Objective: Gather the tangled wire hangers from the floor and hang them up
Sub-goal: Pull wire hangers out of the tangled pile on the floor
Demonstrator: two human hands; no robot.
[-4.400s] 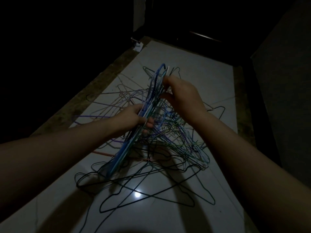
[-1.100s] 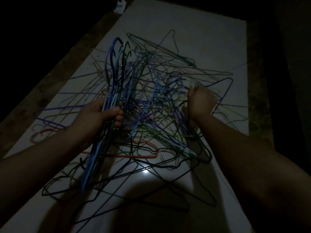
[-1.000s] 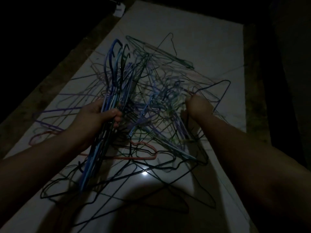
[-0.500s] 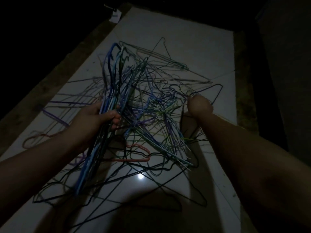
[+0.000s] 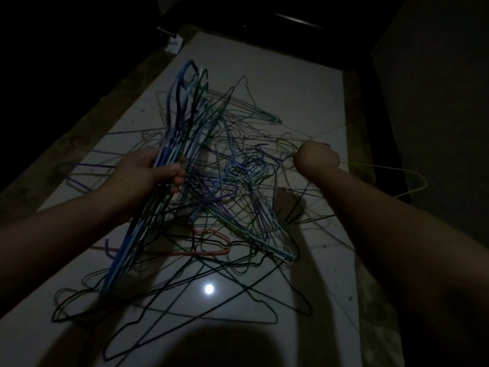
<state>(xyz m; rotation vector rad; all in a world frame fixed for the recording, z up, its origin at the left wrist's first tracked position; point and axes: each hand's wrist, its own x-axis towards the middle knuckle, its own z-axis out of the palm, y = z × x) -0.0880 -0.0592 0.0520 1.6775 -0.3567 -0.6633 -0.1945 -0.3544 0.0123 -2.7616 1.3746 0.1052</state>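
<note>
No text, label, brand, number or sign can be read anywhere in this dim view. The wire hangers [image 5: 181,120] gripped in the left hand [image 5: 148,173] and the pale hanger [image 5: 391,172] running from the right hand [image 5: 316,160] show plain coated wire only. A small pale object [image 5: 173,46] lies on the floor [image 5: 285,83] far beyond the left hand, too small and dark for any print to be made out.

head view | looks forward-down | close above floor [image 5: 291,83]
</note>
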